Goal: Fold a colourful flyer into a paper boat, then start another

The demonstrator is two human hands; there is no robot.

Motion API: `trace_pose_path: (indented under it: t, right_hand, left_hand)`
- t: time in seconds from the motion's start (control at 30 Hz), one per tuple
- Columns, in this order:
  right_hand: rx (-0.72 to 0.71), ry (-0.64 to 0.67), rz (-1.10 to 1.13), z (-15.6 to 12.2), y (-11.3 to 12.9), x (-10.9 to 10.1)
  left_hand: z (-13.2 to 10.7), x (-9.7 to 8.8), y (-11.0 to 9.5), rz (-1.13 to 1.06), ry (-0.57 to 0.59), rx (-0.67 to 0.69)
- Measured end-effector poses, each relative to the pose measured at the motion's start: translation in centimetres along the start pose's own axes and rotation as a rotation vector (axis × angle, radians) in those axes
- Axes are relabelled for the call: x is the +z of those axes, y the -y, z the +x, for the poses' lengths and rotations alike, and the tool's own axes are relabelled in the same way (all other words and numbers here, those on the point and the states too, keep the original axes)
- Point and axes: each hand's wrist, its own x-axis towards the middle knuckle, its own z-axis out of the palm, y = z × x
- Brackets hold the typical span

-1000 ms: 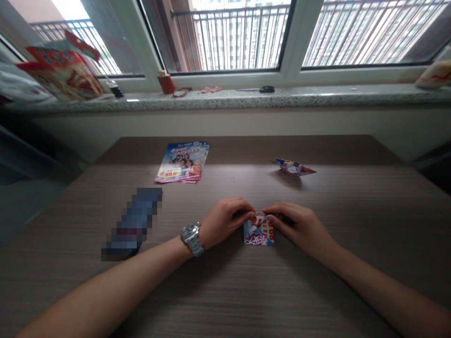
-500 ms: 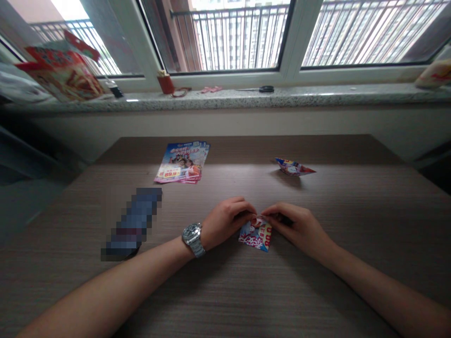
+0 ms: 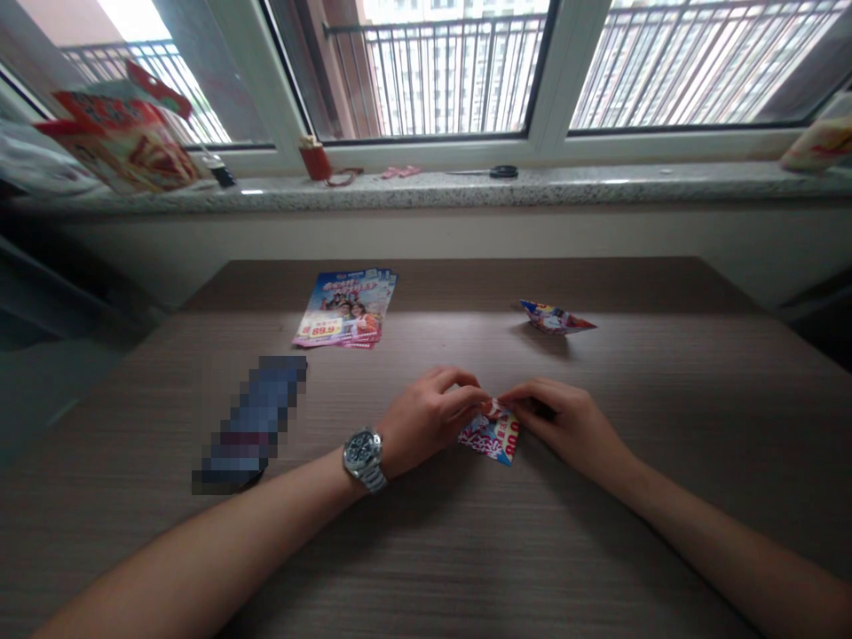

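Note:
A small folded piece of printed paper (image 3: pixel 493 437), blue, red and white, is between my hands above the wooden table (image 3: pixel 413 550). My left hand (image 3: pixel 432 417), with a metal watch (image 3: pixel 363 453) at the wrist, pinches its upper left edge. At the upper right edge, the fingertips of my right hand (image 3: pixel 563 413) pinch the same paper. My fingers partly cover its top. Beyond my right hand lies a folded paper boat-like shape (image 3: pixel 556 318) with pointed ends. A stack of printed flyers (image 3: pixel 346 306) lies at the back left.
A blurred-out phone-like dark object (image 3: pixel 256 422) lies left of my left forearm. On the stone windowsill (image 3: pixel 426 193) are scissors (image 3: pixel 502 171), pink pieces (image 3: pixel 399 171), a red container (image 3: pixel 315 160), a small dark bottle (image 3: pixel 218 169) and a red food bag (image 3: pixel 126 142).
The folded paper has shifted slightly up and to the right between my fingers and turned a little. My left fingers have moved over more of its upper left part.

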Motion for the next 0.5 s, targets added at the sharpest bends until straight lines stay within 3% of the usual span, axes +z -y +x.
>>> trace_pose_path:
  t: [0.17,0.5]
  right_hand:
    - [0.036,-0.040,-0.031,0.1,-0.9,-0.5]
    - [0.032,-0.053,-0.057,0.3,-0.9,-0.4]
  left_hand:
    - [-0.4,-0.2,-0.4,0.207,0.086,0.156]
    - [-0.4,0.1,-0.4,0.212,0.189,0.148]
